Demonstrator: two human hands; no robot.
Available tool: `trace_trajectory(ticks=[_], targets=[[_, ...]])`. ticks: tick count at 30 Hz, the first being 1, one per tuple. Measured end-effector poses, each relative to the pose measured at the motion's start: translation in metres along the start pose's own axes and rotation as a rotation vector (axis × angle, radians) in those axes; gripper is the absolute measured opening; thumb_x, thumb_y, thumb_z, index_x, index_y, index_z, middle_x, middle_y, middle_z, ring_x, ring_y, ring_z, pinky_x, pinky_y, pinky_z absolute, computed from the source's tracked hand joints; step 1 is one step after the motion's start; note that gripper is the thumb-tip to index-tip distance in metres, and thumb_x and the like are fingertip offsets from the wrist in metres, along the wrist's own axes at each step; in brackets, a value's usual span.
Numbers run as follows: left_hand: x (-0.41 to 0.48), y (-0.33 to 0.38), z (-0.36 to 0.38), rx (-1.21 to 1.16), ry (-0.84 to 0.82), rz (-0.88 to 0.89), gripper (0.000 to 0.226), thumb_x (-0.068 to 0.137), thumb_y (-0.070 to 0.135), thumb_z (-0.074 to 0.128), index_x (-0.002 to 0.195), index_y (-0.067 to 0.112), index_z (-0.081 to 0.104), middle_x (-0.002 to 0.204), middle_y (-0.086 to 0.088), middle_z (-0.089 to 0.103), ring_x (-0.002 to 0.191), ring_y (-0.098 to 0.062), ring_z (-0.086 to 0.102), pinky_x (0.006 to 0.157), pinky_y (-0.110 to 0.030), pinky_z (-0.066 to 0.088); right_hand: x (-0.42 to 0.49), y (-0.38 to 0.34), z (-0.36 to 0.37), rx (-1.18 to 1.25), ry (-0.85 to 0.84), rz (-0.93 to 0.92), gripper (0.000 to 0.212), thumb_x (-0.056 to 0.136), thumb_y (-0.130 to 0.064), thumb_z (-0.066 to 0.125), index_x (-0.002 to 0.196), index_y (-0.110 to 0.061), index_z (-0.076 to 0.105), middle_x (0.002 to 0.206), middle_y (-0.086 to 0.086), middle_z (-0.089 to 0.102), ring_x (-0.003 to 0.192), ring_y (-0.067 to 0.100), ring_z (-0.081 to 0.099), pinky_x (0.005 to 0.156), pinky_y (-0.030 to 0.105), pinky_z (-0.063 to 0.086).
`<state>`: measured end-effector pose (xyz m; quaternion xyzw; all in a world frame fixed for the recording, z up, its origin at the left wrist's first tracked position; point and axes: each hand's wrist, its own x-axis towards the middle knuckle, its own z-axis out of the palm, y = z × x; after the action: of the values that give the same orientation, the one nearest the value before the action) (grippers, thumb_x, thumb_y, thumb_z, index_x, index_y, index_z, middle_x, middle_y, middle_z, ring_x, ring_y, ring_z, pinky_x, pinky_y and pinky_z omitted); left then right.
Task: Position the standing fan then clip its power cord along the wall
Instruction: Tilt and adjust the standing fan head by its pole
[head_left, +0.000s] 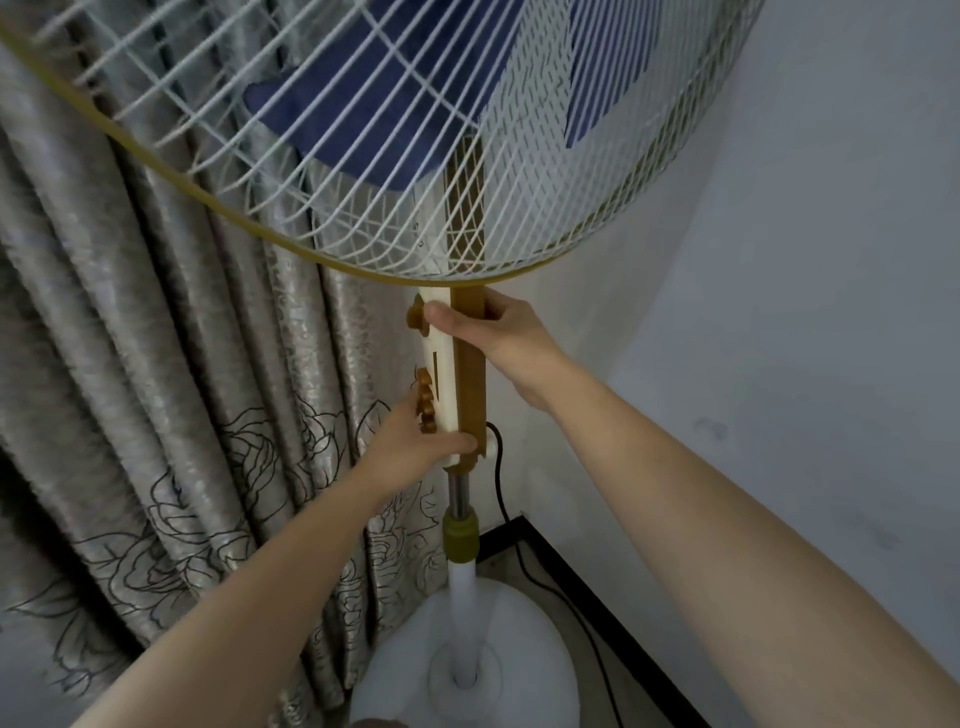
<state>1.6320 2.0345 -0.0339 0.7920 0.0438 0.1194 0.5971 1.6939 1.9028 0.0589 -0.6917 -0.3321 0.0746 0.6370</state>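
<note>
The standing fan stands upright in a room corner. Its white wire cage (415, 130) with blue blades fills the top of the view. Below the cage is a cream and brown control column (457, 374) with brown knobs. My right hand (493, 338) grips the top of that column just under the cage. My left hand (410, 441) holds the column's lower end beside the knobs. A chrome pole with a yellow-green collar (461, 535) runs down to the round white base (467, 665). The black power cord (506, 499) leaves the back of the column and trails along the floor by the wall.
A patterned grey curtain (171, 389) hangs on the left, close behind the fan. A pale wall (805, 312) with a black skirting strip (597, 597) borders the right side. A narrow strip of floor lies between the base and the skirting.
</note>
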Motion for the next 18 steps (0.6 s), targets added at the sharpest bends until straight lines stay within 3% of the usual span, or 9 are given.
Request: trace_trajectory(ticks=[3, 7, 9, 11, 15, 18], targets=[[-0.009, -0.008, 0.010, -0.014, 0.094, 0.008, 0.063, 0.070, 0.025, 0.081, 0.124, 0.029, 0.051, 0.107, 0.010, 0.067, 0.097, -0.006, 0.065, 0.063, -0.007, 0.050, -0.005, 0.010, -0.009, 0.194, -0.035, 0.020, 0.034, 0.071, -0.037, 0.079, 0.103, -0.031, 0.072, 0.105, -0.009, 0.075, 0.102, 0.007, 0.067, 0.093, 0.027, 0.052], [-0.024, -0.018, 0.032, -0.128, 0.315, 0.043, 0.076, 0.070, 0.024, 0.082, 0.134, 0.021, 0.041, 0.115, 0.006, 0.057, 0.104, -0.007, 0.057, 0.077, -0.016, 0.050, -0.019, 0.033, -0.024, 0.348, 0.050, 0.095, 0.036, 0.075, -0.024, 0.078, 0.109, -0.015, 0.070, 0.110, 0.002, 0.074, 0.105, 0.015, 0.068, 0.094, 0.031, 0.053], [-0.032, -0.024, 0.046, -0.138, 0.484, 0.002, 0.066, 0.070, 0.026, 0.082, 0.122, 0.017, 0.044, 0.105, 0.002, 0.053, 0.095, -0.011, 0.055, 0.080, -0.023, 0.047, -0.030, 0.052, -0.030, 0.346, 0.141, 0.168, 0.037, 0.075, -0.025, 0.077, 0.108, -0.009, 0.070, 0.109, 0.007, 0.073, 0.102, 0.017, 0.069, 0.092, 0.031, 0.053], [-0.040, -0.033, 0.060, -0.171, 0.603, -0.049, 0.045, 0.071, 0.027, 0.079, 0.102, 0.018, 0.047, 0.089, 0.001, 0.049, 0.081, -0.014, 0.050, 0.073, -0.026, 0.044, -0.042, 0.075, -0.032, 0.324, 0.239, 0.236, 0.029, 0.078, -0.022, 0.075, 0.103, -0.008, 0.071, 0.106, 0.010, 0.073, 0.098, 0.019, 0.070, 0.088, 0.029, 0.054], [-0.046, -0.044, 0.084, -0.308, 0.572, -0.095, 0.008, 0.083, 0.016, 0.063, 0.077, 0.015, 0.057, 0.070, -0.003, 0.054, 0.069, -0.019, 0.051, 0.067, -0.034, 0.041, -0.062, 0.123, -0.031, 0.154, 0.405, 0.394, 0.013, 0.081, -0.009, 0.070, 0.092, -0.004, 0.072, 0.100, 0.015, 0.072, 0.088, 0.020, 0.066, 0.077, 0.023, 0.054], [-0.043, -0.048, 0.093, -0.270, 0.553, -0.100, 0.016, 0.088, 0.013, 0.055, 0.091, 0.010, 0.071, 0.075, 0.000, 0.064, 0.072, -0.014, 0.059, 0.070, -0.029, 0.047, -0.074, 0.163, -0.029, -0.018, 0.315, 0.508, 0.021, 0.086, -0.005, 0.063, 0.106, -0.001, 0.070, 0.117, 0.014, 0.068, 0.099, 0.017, 0.060, 0.089, 0.025, 0.048]])
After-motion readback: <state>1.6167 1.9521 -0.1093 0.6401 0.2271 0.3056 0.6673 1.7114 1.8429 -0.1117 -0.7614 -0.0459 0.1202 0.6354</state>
